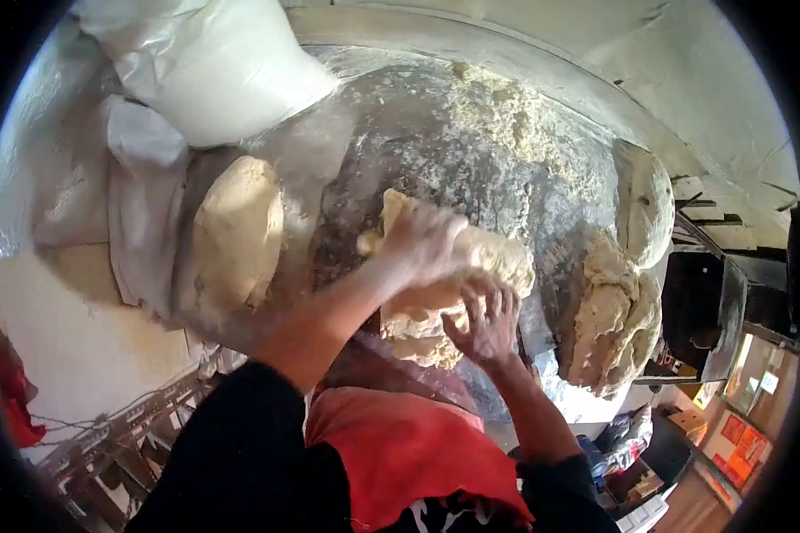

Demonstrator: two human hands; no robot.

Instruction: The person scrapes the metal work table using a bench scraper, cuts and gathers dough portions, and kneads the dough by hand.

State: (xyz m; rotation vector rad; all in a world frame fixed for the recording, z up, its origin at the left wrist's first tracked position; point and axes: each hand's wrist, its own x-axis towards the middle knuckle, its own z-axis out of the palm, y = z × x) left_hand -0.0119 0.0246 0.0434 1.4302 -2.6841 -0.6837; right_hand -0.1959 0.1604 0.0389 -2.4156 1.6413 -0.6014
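A rough lump of pale dough (498,256) lies on the floury work surface in front of me, its near edge ragged and folded. My left hand (425,242), slightly blurred, presses on the upper left part of the lump with its fingers curled over it. Lower and to the right, my right hand (487,324) grips the near side of the same dough, fingers bent over its top and thumb apart. The dough under both palms is hidden.
To the left rests a smooth oval dough piece (238,233), beside a folded pale sack (145,200) and a full white bag (218,67). More dough (612,320) sits at the right edge. Flour crumbs (507,111) cover the surface's far side, below a raised rim (471,40).
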